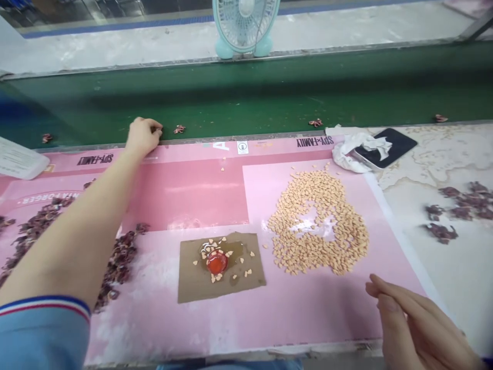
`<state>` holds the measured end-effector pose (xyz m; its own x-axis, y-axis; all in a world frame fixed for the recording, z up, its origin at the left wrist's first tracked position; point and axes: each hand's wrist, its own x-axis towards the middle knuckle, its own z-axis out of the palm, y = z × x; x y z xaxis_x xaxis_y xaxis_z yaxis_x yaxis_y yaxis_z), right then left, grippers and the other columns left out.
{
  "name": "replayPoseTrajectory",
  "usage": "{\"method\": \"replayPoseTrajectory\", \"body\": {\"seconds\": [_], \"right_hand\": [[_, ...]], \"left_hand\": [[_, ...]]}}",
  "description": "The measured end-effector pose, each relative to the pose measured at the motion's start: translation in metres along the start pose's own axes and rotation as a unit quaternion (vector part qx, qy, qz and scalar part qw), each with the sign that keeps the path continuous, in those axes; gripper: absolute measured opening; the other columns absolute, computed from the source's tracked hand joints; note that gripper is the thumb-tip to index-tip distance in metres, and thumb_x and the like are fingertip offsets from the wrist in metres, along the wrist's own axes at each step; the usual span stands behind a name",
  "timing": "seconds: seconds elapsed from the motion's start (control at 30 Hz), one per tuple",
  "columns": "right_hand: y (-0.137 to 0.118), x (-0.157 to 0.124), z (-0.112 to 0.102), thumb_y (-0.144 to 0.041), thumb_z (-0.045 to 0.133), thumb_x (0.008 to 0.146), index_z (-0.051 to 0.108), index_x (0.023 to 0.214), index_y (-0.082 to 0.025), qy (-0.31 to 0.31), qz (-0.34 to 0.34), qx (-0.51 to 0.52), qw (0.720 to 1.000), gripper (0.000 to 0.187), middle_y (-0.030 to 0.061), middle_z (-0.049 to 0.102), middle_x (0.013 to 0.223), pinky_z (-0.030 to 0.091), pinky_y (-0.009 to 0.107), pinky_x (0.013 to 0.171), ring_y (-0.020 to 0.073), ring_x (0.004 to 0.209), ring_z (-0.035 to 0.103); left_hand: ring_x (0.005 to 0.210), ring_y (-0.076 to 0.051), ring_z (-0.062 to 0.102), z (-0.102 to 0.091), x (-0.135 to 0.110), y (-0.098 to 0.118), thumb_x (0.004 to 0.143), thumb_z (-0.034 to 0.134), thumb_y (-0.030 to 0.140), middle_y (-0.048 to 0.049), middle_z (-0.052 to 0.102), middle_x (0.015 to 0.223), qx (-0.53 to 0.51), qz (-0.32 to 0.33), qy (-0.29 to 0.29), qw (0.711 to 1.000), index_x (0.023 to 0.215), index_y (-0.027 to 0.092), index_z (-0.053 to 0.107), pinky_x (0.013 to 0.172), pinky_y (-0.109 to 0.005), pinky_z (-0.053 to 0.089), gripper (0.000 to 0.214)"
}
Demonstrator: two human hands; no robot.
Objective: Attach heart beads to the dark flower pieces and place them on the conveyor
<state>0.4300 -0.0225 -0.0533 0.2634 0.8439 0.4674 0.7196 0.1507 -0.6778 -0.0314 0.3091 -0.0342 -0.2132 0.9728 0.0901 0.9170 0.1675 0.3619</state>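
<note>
My left hand (143,136) reaches out to the near edge of the green belt (239,110). Its fingertips are closed on a small dark reddish figure piece, mostly hidden by the fingers. Just right of them, a similar figure piece (179,129) lies on the belt. At lower right, my right hand (418,321) hovers over the mat's edge, thumb and fingers pressed together; whatever they hold is hidden. Between the hands lie a pile of small peach-coloured pieces (321,190) and a brown card (223,290) bearing a red round cap (217,263) with wet glue around it.
A pink printed mat (200,195) covers the table. Dark figure pieces (123,257) heap under my left forearm, and more pieces (472,203) lie at right. A phone (398,146) with crumpled tissue (352,151), a white bottle (21,159) and a fan (246,25) stand around.
</note>
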Motion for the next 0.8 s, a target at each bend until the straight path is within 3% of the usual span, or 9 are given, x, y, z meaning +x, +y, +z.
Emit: {"method": "replayPoseTrajectory", "body": {"seconds": [0.07, 0.17, 0.3, 0.5, 0.67, 0.8], "right_hand": [[-0.003, 0.0, -0.001, -0.009, 0.069, 0.093, 0.077, 0.098, -0.023, 0.001, 0.002, -0.025, 1.0, 0.017, 0.0028, 0.077, 0.091, 0.059, 0.031, 0.071, 0.0187, 0.077, 0.073], [0.001, 0.001, 0.0, -0.013, 0.064, 0.097, 0.075, 0.103, -0.023, -0.046, -0.057, -0.068, 0.995, 0.016, 0.0035, 0.076, 0.094, 0.059, 0.029, 0.071, 0.0172, 0.077, 0.072], [0.008, 0.004, 0.004, -0.017, 0.06, 0.102, 0.073, 0.106, -0.022, -0.125, -0.139, -0.108, 0.976, 0.015, 0.0052, 0.075, 0.095, 0.058, 0.028, 0.072, 0.0167, 0.08, 0.072], [0.016, 0.003, 0.017, -0.022, 0.064, 0.102, 0.071, 0.109, -0.022, -0.111, -0.161, -0.147, 0.97, 0.01, 0.0062, 0.074, 0.095, 0.055, 0.035, 0.077, 0.0205, 0.082, 0.068], [0.019, 0.011, 0.027, -0.025, 0.06, 0.105, 0.07, 0.107, -0.02, -0.119, -0.201, -0.172, 0.957, 0.012, 0.0072, 0.073, 0.095, 0.053, 0.035, 0.078, 0.0212, 0.082, 0.066], [0.009, 0.019, 0.03, -0.021, 0.057, 0.105, 0.07, 0.099, -0.02, -0.133, -0.227, -0.208, 0.942, 0.014, 0.0055, 0.074, 0.088, 0.052, 0.035, 0.073, 0.0197, 0.076, 0.064]], "left_hand": [[0.12, -0.027, 0.064, -0.008, -0.002, 0.005, 0.101, 0.061, 0.043, -0.0089, 0.071, 0.123, 0.013, -0.005, 0.003, 1.0, 0.119, 0.011, 0.071, 0.114, -0.049, 0.044, 0.038], [0.112, -0.025, 0.061, -0.016, -0.013, 0.014, 0.097, 0.058, 0.035, -0.008, 0.075, 0.11, 0.032, -0.021, 0.028, 0.999, 0.12, 0.004, 0.071, 0.117, -0.043, 0.041, 0.041], [0.094, -0.019, 0.063, -0.029, -0.046, 0.017, 0.09, 0.058, 0.038, -0.0023, 0.075, 0.096, 0.03, -0.037, 0.053, 0.997, 0.119, 0.013, 0.071, 0.108, -0.037, 0.048, 0.04], [0.084, -0.018, 0.066, -0.049, -0.114, 0.012, 0.081, 0.067, 0.043, -0.0023, 0.073, 0.091, -0.025, -0.035, 0.057, 0.997, 0.099, 0.018, 0.071, 0.087, -0.03, 0.054, 0.031], [0.082, -0.017, 0.068, -0.06, -0.15, 0.005, 0.078, 0.068, 0.042, -0.0006, 0.073, 0.091, -0.042, -0.028, 0.073, 0.996, 0.091, 0.02, 0.069, 0.086, -0.031, 0.055, 0.026], [0.078, -0.019, 0.069, -0.063, -0.175, -0.005, 0.079, 0.068, 0.043, 0.0012, 0.072, 0.086, -0.09, -0.002, 0.073, 0.993, 0.097, 0.023, 0.07, 0.073, -0.031, 0.057, 0.027]]}}
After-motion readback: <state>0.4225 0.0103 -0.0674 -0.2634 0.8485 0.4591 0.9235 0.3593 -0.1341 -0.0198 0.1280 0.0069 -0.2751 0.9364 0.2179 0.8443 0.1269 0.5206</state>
